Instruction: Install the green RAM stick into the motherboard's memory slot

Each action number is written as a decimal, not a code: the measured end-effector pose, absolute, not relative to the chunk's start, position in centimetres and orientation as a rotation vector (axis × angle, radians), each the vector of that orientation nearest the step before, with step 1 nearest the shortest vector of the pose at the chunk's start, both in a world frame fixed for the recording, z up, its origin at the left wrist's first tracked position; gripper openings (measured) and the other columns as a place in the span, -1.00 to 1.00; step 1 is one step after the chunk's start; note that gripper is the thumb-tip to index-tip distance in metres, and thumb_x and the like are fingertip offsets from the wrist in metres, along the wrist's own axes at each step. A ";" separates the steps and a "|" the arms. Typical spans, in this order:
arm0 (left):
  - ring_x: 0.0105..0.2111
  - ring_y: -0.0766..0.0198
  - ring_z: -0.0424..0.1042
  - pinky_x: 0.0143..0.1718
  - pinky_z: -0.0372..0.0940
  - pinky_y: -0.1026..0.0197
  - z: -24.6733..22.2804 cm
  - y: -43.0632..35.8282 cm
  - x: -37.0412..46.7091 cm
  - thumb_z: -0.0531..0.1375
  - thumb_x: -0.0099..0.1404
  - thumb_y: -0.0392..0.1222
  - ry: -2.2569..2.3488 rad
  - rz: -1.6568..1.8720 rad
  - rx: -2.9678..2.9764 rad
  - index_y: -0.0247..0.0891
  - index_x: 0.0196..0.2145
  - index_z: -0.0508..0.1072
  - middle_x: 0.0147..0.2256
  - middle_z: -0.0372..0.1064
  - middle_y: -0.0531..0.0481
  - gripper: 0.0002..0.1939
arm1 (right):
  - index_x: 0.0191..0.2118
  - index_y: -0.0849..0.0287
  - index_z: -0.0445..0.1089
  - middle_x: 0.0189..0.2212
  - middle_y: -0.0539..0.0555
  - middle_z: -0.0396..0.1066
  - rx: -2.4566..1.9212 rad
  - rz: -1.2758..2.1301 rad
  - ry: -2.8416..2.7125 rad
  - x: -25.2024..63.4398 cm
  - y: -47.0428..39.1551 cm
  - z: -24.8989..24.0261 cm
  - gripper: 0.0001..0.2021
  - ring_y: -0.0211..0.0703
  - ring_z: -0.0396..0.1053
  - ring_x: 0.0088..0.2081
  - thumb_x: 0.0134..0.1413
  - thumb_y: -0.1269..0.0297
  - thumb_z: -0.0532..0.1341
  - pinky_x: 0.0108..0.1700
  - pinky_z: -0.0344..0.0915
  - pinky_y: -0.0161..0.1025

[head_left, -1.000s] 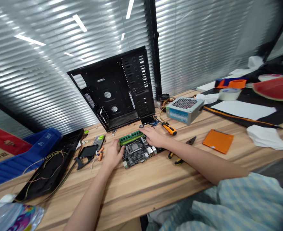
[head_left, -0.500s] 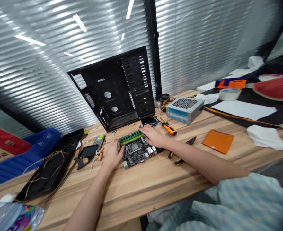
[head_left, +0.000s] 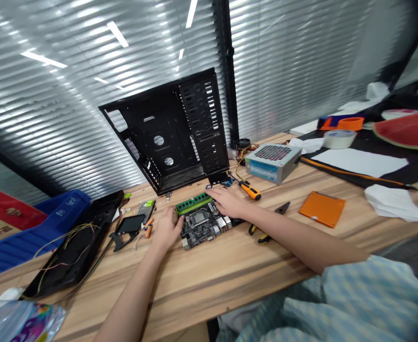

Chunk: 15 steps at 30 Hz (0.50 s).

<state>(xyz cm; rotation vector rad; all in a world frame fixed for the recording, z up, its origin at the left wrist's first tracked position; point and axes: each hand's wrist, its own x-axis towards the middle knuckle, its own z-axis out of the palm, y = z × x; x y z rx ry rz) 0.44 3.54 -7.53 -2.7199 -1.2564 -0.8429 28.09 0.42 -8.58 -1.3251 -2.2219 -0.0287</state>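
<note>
Head view: background is a wall of glossy grey slatted blinds [head_left: 98, 95], split by a dark upright post [head_left: 228, 71], bright light streaks across the slats. Below, a wood bench [head_left: 201, 280], pale with brown grain streaks.

Motherboard [head_left: 206, 233] flat on the bench, between the hands, in front of the case. Thin, dark, rectangular; square metal socket [head_left: 199, 217] near the middle, boxy metal ports at the near right. Green memory stick [head_left: 193, 203], long and narrow, along the far edge.

Left hand [head_left: 168, 228]: at the board's left edge, by the stick's left end, thumb apart from fingers; cannot tell if it grips. Right hand [head_left: 228, 203]: over the far right corner, fingers stretched toward the stick's right end; grip also can't be told.

Behind: black sheet-metal computer case [head_left: 173, 133], open, hollow, punched with slots and round holes. Right side: grey metal power supply [head_left: 274, 164], boxy, perforated grille, blue label; orange-black screwdriver [head_left: 250, 190]; black-yellow pliers [head_left: 264, 239], partly under the right forearm; flat orange square plate [head_left: 321, 209]; crumpled white tissue [head_left: 395, 203]; round tape roll [head_left: 339, 139]. Left side: long black panel [head_left: 73, 256] with thin loose wires, ribbed blue plastic bin [head_left: 62, 211], shiny clear plastic bag [head_left: 20, 325]. Checked fabric sleeve [head_left: 372, 299], wrinkled, lower right.
</note>
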 end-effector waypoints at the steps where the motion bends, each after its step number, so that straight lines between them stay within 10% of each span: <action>1: -0.13 0.00 0.40 -0.08 0.31 -0.03 -7.5 3.5 0.4 0.07 0.30 -0.11 -1.253 -0.844 -2.718 -0.25 -0.09 0.30 -0.16 0.38 -0.19 -0.74 | 0.24 0.35 0.16 0.15 0.33 0.25 -1.321 -0.032 -2.221 28.1 0.5 -8.7 -0.44 0.06 0.23 0.12 0.07 0.53 0.04 0.12 0.23 0.06; 15: -0.12 -0.02 0.40 -0.07 0.31 -0.04 -7.6 3.6 0.4 0.06 0.31 -0.10 -1.258 -0.827 -2.720 -0.31 -0.08 0.28 -0.13 0.37 -0.25 -0.71 | 0.20 0.38 0.20 0.13 0.32 0.29 -1.283 -0.036 -2.219 28.2 0.5 -8.6 -0.45 0.06 0.29 0.11 0.04 0.52 0.07 0.14 0.25 0.02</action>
